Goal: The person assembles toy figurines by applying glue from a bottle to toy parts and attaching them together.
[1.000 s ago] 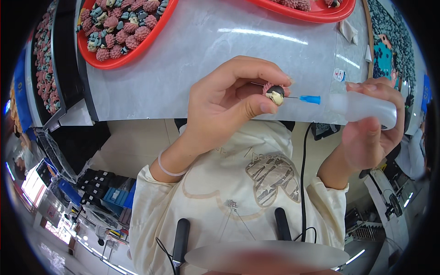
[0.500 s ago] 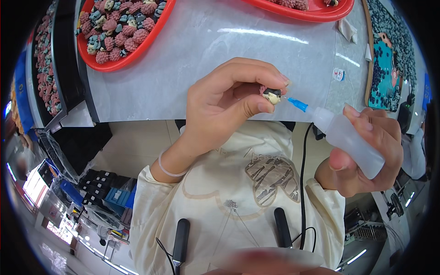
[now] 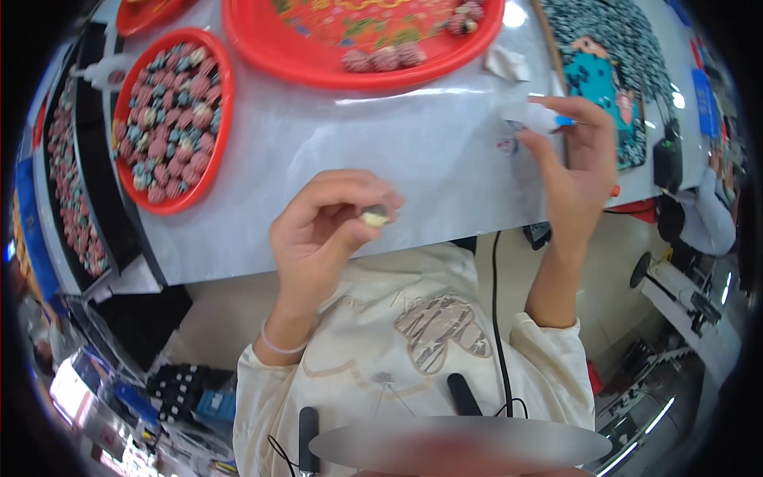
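Pinched between thumb and fingers of my left hand [image 3: 306,238] is a small figurine piece [image 3: 373,215], dark on top and cream below. It hovers over the front part of the table, slightly blurred. My right hand [image 3: 584,163] is farther right above the table, its fingers round a translucent white squeeze bottle [image 3: 537,118]. The bottle's blue needle tip [image 3: 565,122] points right, toward the palm, away from the figurine piece. A sticker [image 3: 507,145] lies on the table just below the bottle.
At the left stands a red oval tray [image 3: 226,127] full of pink, blue and cream pieces. A larger red tray [image 3: 350,80] at the back holds several pink pieces. Crumpled tissue [image 3: 507,63] lies beside it. A framed teal-and-dark picture panel [image 3: 592,79] is at the right.
My right hand has carried the bottle away from the figurine piece, up the view, and turned its tip right. The left hand still holds the piece. The view has shifted, showing more of the trays.
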`<state>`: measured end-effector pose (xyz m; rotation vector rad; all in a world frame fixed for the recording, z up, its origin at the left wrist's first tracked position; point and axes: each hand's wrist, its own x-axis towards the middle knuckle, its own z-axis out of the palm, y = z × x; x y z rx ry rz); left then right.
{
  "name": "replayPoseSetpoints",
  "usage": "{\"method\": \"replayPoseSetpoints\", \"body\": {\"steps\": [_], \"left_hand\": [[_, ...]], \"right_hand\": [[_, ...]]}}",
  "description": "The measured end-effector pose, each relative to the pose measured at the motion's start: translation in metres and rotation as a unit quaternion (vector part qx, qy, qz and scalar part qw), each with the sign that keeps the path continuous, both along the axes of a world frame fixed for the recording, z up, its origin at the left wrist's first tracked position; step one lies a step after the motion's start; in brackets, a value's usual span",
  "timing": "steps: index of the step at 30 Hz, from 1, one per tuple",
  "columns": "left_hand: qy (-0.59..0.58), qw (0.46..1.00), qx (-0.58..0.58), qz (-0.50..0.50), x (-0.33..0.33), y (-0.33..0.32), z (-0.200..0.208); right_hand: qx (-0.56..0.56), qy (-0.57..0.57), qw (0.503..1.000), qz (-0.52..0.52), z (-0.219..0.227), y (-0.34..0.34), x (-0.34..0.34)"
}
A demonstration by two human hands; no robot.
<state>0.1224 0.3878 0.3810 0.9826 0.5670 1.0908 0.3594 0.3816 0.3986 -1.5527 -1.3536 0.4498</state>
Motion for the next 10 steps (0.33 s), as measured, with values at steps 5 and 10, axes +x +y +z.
{"method": "replayPoseSetpoints", "body": {"steps": [5,10], "left_hand": [[0.047,0.998,0.005,0.028,0.000,0.000,0.001],[0.042,0.999,-0.005,-0.003,0.002,0.003,0.005]], "right_hand": [[-0.056,-0.052,0.997,-0.004,0.007,0.003,0.002],[-0.099,-0.014,0.991,-0.087,0.035,0.016,0.105]]}}
